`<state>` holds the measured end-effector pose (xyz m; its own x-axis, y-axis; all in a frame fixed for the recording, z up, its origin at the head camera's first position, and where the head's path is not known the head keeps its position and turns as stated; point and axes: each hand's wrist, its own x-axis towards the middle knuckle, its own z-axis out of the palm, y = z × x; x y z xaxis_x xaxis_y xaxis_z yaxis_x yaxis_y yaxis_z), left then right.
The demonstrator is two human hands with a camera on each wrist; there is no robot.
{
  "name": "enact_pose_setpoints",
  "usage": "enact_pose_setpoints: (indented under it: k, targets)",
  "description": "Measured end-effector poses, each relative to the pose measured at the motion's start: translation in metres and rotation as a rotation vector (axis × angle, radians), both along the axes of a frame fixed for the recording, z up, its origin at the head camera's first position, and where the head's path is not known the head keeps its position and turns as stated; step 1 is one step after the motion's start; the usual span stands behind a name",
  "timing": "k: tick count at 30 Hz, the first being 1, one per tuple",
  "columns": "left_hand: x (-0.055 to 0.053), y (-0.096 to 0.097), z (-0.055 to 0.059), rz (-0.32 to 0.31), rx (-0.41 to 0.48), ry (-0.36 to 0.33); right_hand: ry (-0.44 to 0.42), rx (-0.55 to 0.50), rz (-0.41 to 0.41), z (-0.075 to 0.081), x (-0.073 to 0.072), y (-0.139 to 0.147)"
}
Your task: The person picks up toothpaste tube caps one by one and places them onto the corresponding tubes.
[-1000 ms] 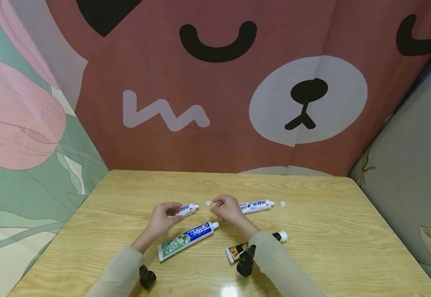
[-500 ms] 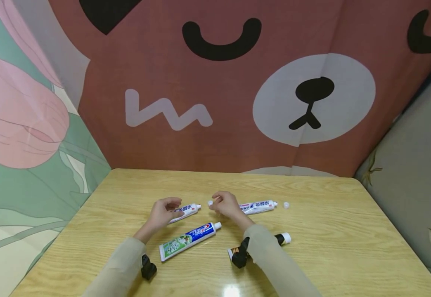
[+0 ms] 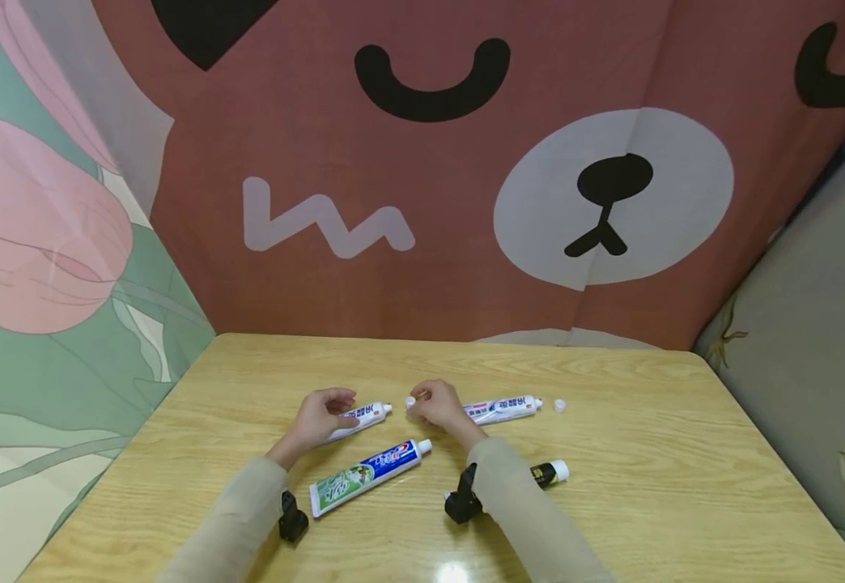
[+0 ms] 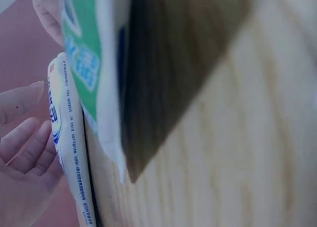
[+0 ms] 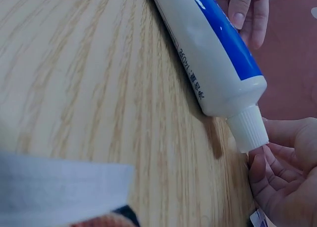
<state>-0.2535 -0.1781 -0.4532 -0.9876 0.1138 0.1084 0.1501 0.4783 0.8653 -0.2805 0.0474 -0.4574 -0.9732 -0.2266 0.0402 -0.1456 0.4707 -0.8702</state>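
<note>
In the head view my left hand (image 3: 323,417) is around the rear part of a white toothpaste tube (image 3: 367,416), thumb and fingers apart; whether it touches the tube is unclear. The left wrist view has these loosely bent fingers (image 4: 27,147) beside the same white tube (image 4: 69,138). My right hand (image 3: 440,405) has its fingertips at a small white cap (image 3: 410,402), which lies just past that tube's uncapped nozzle. In the right wrist view its curled fingers (image 5: 277,172) are partly behind a bigger tube's white cap (image 5: 247,129), so a pinch cannot be confirmed.
A second white toothpaste tube (image 3: 503,409) lies right of the right hand, uncapped, with a loose cap (image 3: 559,406) beyond it. A green-and-blue capped toothpaste tube (image 3: 370,478) lies in front. A black tube (image 3: 549,474) is partly under the right sleeve. The wooden table (image 3: 685,486) meets a printed curtain behind.
My right hand has moved slightly left, bringing its fingertips up to the small cap. The left hand stays at its white tube. The right forearm now covers more of the black tube.
</note>
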Motion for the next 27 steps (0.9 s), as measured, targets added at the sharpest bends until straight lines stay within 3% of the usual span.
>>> enact_pose_setpoints:
  k: [5, 9, 16, 27]
  targets:
    - [-0.003, -0.0027, -0.0053, 0.003, 0.018, -0.031, 0.002, 0.005, 0.012, -0.0009, -0.0006, -0.002]
    - [-0.0034, -0.0023, -0.0067, 0.015, -0.022, -0.053, -0.022, 0.023, 0.006, -0.0005, -0.001, -0.0024]
    - [-0.002, 0.0011, -0.0077, 0.0, -0.137, -0.045, -0.024, 0.063, -0.008, -0.0011, -0.0021, -0.0026]
    - [-0.0026, 0.0028, -0.0055, -0.003, -0.173, -0.032, -0.014, 0.066, 0.008, -0.0002, -0.0033, -0.0034]
